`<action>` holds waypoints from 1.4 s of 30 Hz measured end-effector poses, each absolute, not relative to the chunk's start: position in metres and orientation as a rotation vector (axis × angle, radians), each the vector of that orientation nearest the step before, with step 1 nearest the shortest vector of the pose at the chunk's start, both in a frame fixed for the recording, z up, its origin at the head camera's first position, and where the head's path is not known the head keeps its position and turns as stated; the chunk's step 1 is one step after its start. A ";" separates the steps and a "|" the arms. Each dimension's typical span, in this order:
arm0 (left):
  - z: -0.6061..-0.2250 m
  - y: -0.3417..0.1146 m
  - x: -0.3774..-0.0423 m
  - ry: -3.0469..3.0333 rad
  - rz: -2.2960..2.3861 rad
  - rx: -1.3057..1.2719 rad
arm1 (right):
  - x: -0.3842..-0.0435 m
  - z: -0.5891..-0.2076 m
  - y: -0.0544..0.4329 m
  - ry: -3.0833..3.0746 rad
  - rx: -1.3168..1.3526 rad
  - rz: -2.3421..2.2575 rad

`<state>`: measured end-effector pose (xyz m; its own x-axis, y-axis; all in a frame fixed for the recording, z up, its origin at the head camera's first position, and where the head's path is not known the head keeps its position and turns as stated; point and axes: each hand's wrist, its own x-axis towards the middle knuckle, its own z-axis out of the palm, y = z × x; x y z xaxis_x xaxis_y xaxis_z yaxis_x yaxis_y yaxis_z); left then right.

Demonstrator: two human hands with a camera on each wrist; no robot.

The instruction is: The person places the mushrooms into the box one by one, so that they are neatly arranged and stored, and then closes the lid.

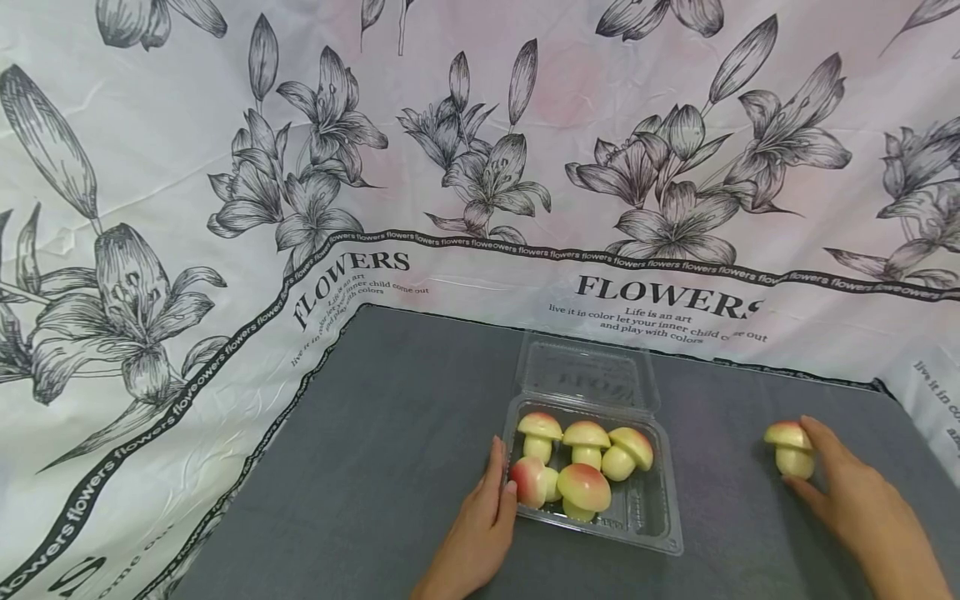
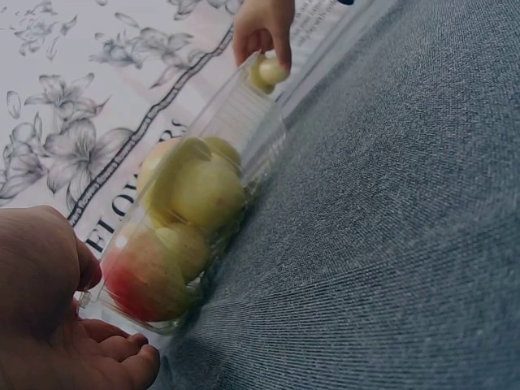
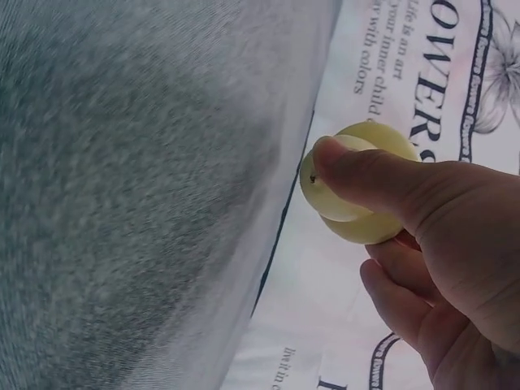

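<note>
On the grey tabletop a clear plastic container (image 1: 667,500) lies open with several yellow-green toy mushrooms (image 1: 585,487) inside, their caps blushed red. My left hand (image 1: 480,521) grips its left edge; the left wrist view shows the rim (image 2: 84,301) between thumb and fingers. Off to the right, my right hand (image 1: 862,492) pinches another toy mushroom (image 1: 793,450), cap upward, apart from the container. From the right wrist, the thumb (image 3: 366,175) presses on the stem's underside, and the cap partly hides the other fingers. Inside the container, the right part of the base shows bare.
The container's clear lid (image 1: 588,375) is folded back behind it. A white cloth (image 1: 487,275) printed with flowers and lettering rises along the back and left of the grey tabletop (image 1: 375,433).
</note>
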<state>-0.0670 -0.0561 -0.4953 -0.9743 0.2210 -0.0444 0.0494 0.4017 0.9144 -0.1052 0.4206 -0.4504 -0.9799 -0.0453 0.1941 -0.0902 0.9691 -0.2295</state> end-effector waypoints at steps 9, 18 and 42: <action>-0.496 -0.056 -0.067 2.509 1.615 0.253 | -0.098 -0.441 0.403 -2.790 0.177 0.388; -0.495 -0.056 -0.066 2.501 1.620 0.254 | -0.094 -0.435 0.389 -2.744 0.238 0.382; -0.495 -0.058 -0.065 2.562 1.626 0.306 | -0.083 -0.422 0.352 -2.693 0.339 0.339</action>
